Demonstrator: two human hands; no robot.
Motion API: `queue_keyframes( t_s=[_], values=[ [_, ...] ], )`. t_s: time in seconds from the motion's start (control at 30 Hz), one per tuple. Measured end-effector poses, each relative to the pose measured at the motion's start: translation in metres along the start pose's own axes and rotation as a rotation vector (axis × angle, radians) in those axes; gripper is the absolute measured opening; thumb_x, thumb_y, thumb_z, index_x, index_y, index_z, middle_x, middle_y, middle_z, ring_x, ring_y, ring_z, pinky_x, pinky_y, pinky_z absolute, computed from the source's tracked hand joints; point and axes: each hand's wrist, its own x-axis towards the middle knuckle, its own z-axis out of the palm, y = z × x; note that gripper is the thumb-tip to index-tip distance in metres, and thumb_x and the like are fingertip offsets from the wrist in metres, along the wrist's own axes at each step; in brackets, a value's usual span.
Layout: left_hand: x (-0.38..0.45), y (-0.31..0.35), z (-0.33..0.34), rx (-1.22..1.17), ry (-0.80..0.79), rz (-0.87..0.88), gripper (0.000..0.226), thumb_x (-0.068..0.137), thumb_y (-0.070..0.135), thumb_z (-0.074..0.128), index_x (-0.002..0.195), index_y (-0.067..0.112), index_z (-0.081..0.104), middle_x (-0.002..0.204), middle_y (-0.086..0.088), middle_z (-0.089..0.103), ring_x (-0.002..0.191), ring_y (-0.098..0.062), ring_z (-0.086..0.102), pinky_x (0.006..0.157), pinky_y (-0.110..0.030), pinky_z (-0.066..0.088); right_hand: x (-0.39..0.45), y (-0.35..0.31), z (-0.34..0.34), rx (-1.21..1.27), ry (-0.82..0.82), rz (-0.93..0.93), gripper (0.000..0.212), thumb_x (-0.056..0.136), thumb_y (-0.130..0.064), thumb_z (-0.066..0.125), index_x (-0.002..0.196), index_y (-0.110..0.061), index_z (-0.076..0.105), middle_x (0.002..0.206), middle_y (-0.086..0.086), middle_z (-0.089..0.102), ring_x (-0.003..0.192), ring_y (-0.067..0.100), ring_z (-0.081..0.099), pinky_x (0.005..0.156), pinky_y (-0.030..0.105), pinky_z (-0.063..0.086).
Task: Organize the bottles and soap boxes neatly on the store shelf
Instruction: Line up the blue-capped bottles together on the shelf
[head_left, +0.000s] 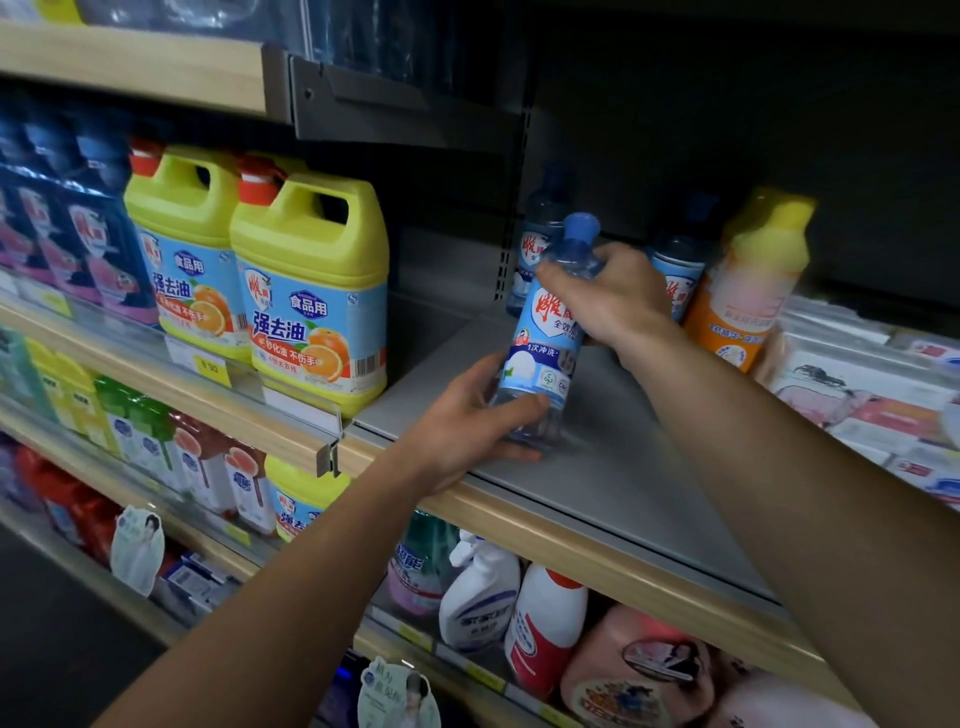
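Left hand (467, 415) curled round base of clear blue-capped bottle (545, 332), near front edge of grey shelf (623, 493). Right hand (613, 301) grips bottle's shoulder. Bottle tilted. Behind bottle: 2 matching bottles (537, 244), orange bottle (743, 291). Right of bottle: soap boxes (872, 400).
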Motion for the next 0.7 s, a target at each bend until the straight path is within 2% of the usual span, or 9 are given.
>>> queue_keyframes(
  t_s=[0.07,0.17,0.23,0.33,0.43,0.53,0.57,0.63,0.7],
  values=[
    [-0.001,-0.001,0.002,0.106,0.033,0.074,0.062,0.087,0.007,0.070,0.141,0.014,0.041,0.126,-0.009,0.060,0.103,-0.016,0.068,0.076,-0.035,0.060,-0.005,0.003,-0.003,0.108,0.032,-0.040,0.039,0.077,-0.051,0.073,0.103,-0.026,0.057,0.094,-0.009,0.066,0.083,0.008,0.065,0.075,0.030,0.056],
    [0.003,-0.003,0.005,0.449,0.115,0.263,0.071,0.083,0.012,0.076,0.143,0.018,0.038,0.118,0.011,0.062,0.099,0.013,0.060,0.080,-0.006,0.046,-0.020,0.004,-0.010,0.217,0.131,-0.210,0.043,0.078,-0.040,0.076,0.114,-0.027,0.055,0.089,-0.023,0.059,0.080,-0.014,0.060,0.067,0.006,0.048],
    [0.006,-0.004,0.009,0.676,0.197,0.309,0.077,0.077,0.024,0.081,0.141,0.026,0.039,0.115,0.018,0.060,0.095,0.021,0.054,0.079,0.003,0.037,-0.029,0.008,-0.013,0.233,0.171,-0.320,0.049,0.078,-0.035,0.077,0.121,-0.025,0.054,0.098,-0.022,0.061,0.087,-0.014,0.059,0.072,0.005,0.047],
    [0.016,-0.007,0.012,0.831,0.225,0.262,0.076,0.071,0.031,0.083,0.134,0.028,0.041,0.115,0.014,0.064,0.099,0.004,0.058,0.079,-0.006,0.039,-0.038,0.018,-0.011,0.156,0.194,-0.391,0.063,0.078,-0.034,0.078,0.132,-0.020,0.049,0.122,-0.003,0.061,0.107,0.007,0.060,0.086,0.022,0.051],
    [0.022,-0.010,0.014,0.886,0.184,0.179,0.072,0.073,0.033,0.082,0.131,0.025,0.040,0.124,0.005,0.064,0.109,-0.015,0.061,0.087,-0.023,0.046,-0.041,0.024,-0.007,0.103,0.182,-0.402,0.069,0.080,-0.037,0.076,0.139,-0.021,0.043,0.132,-0.001,0.054,0.113,0.005,0.053,0.087,0.020,0.049],
    [0.021,-0.008,0.013,0.935,0.152,0.159,0.070,0.077,0.034,0.078,0.134,0.024,0.039,0.127,0.003,0.063,0.113,-0.017,0.060,0.091,-0.027,0.047,-0.040,0.029,-0.004,0.118,0.113,-0.403,0.076,0.080,-0.036,0.075,0.143,-0.025,0.033,0.135,-0.002,0.051,0.118,0.008,0.053,0.095,0.034,0.052],
    [0.021,-0.006,0.009,0.973,0.137,0.156,0.070,0.078,0.036,0.077,0.135,0.023,0.040,0.128,0.003,0.063,0.114,-0.017,0.060,0.091,-0.024,0.046,-0.041,0.032,-0.004,0.133,0.068,-0.396,0.082,0.079,-0.034,0.076,0.146,-0.028,0.027,0.137,-0.003,0.050,0.119,0.008,0.053,0.096,0.035,0.052],
    [0.019,0.003,-0.004,1.103,0.114,0.143,0.071,0.080,0.042,0.074,0.140,0.022,0.041,0.131,0.000,0.062,0.119,-0.020,0.059,0.093,-0.024,0.043,-0.045,0.041,-0.002,0.142,0.015,-0.379,0.095,0.078,-0.029,0.078,0.149,-0.035,0.015,0.143,-0.005,0.046,0.118,-0.002,0.049,0.094,0.024,0.050],
    [0.015,0.012,-0.024,1.276,0.114,0.106,0.073,0.082,0.052,0.068,0.143,0.019,0.043,0.135,-0.004,0.060,0.122,-0.023,0.057,0.098,-0.026,0.041,-0.050,0.052,0.002,0.140,-0.005,-0.336,0.097,0.078,-0.029,0.079,0.148,-0.035,0.014,0.142,-0.006,0.047,0.112,-0.008,0.049,0.088,0.018,0.048]
  ],
)
